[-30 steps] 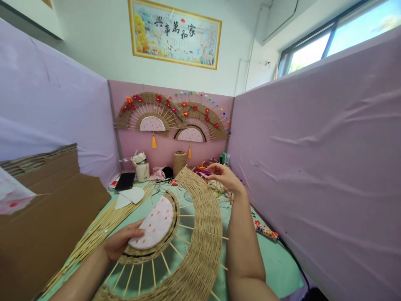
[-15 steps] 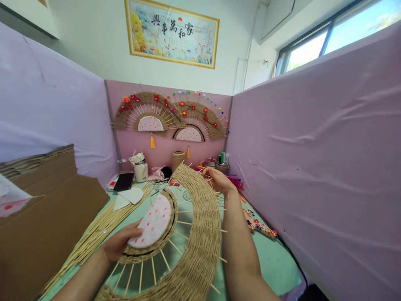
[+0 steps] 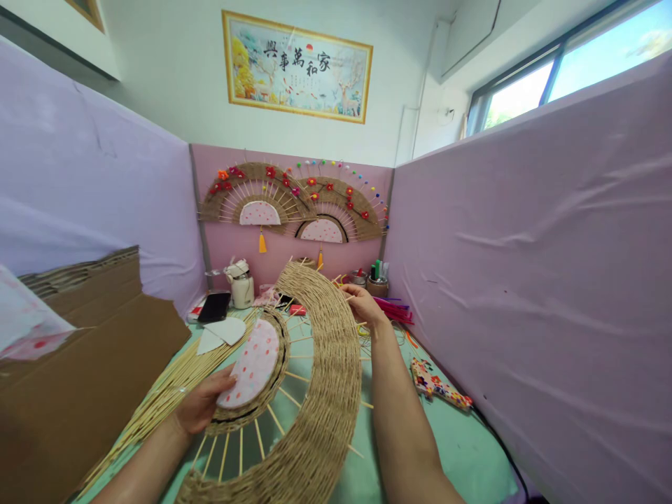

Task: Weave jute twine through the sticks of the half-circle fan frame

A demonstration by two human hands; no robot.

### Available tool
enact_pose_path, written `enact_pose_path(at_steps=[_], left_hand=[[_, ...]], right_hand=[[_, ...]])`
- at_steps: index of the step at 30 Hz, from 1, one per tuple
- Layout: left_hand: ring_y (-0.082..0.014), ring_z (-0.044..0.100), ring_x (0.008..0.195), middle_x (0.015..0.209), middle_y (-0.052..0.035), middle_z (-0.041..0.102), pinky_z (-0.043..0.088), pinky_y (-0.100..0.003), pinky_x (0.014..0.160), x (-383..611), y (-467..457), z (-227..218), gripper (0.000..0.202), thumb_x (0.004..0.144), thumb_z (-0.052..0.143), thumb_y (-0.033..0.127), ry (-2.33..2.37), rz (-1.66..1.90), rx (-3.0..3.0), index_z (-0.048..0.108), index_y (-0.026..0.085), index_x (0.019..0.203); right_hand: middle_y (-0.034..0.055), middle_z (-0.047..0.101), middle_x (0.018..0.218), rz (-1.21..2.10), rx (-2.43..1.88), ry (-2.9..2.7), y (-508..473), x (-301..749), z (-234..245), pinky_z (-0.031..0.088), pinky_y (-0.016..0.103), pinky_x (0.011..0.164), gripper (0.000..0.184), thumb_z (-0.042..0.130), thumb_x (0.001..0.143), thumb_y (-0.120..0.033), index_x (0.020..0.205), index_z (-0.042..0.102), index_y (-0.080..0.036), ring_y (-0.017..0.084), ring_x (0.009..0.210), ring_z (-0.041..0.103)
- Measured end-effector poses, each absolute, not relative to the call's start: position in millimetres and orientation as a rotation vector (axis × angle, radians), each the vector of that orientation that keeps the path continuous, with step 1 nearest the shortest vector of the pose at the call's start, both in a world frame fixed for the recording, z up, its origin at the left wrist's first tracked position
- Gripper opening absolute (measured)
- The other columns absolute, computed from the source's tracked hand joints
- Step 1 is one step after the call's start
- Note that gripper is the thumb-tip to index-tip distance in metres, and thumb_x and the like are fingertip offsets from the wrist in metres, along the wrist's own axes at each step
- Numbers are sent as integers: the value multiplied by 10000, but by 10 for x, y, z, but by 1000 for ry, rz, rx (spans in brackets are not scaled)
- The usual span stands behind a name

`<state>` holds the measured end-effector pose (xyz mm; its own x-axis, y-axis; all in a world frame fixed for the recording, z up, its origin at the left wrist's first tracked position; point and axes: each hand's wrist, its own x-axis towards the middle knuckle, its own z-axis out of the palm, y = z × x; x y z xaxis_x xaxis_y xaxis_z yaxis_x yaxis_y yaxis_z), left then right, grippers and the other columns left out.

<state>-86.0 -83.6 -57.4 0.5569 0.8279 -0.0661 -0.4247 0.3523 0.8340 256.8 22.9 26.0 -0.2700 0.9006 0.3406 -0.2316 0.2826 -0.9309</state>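
Note:
A half-round woven fan (image 3: pixel 336 364) of tan twine on thin sticks is held tilted over the table. My left hand (image 3: pixel 202 402) grips its inner end, thumb on the white half-circle panel (image 3: pixel 257 360) with pink dots. My right hand (image 3: pixel 363 306) is closed at the upper right outer edge, fingers pinched by the protruding stick tips; its fingertips are partly hidden, and whether twine is also in them I cannot tell. Bare sticks (image 3: pixel 260 439) span the gap between the inner and outer woven bands.
A bundle of thin sticks (image 3: pixel 152 399) lies left, beside torn cardboard (image 3: pixel 94 392). White paper pieces (image 3: pixel 223 334), a phone (image 3: pixel 215 306) and a cream bottle (image 3: pixel 242 285) stand behind. Pens in a holder (image 3: pixel 376 285) and a floral-patterned item (image 3: pixel 441 386) are right. Two decorated fans (image 3: pixel 257 175) hang behind.
The fan has shifted slightly left and turned a little, its top now covering most of the twine spool. Both hands stay on it; the camera view has shifted slightly.

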Motion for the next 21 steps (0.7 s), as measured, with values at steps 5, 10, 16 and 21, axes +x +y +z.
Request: enact_pose_path(at_steps=[5,10,16,21], left_hand=[[-235,659,850,1072,-107,666,505,-318,753,-775,-875,-523,770,676,678,148,538,818,893,352,205,1371],[-235,647,897,1114,-96,646,491,-331,792,-734,-897,-526,811,680,674,137,560,806,896,300,235,1393],[-241,642,906,1129,-116,633,482,-334,794,-750,-880,-565,830,688,664,136,563,749,912,262,216,1409],[-243,635,916,1130,-119,634,478,-332,790,-734,-873,-562,813,680,666,132,573,719,928,294,207,1399]], right_hand=[[-29,515,605,885,-793,-1533,320,2491,323,312,214,508,233,638,668,-389,654,579,-164,85,527,408],[-23,521,603,713,-874,-1528,320,2532,339,332,223,518,207,607,670,-368,643,569,-167,101,549,428],[-20,548,667,743,-878,-1580,173,2671,415,367,224,539,148,568,692,-318,735,582,-176,100,574,456],[-19,555,671,754,-876,-1604,127,2714,451,374,226,541,136,586,692,-304,737,589,-176,101,584,467]])
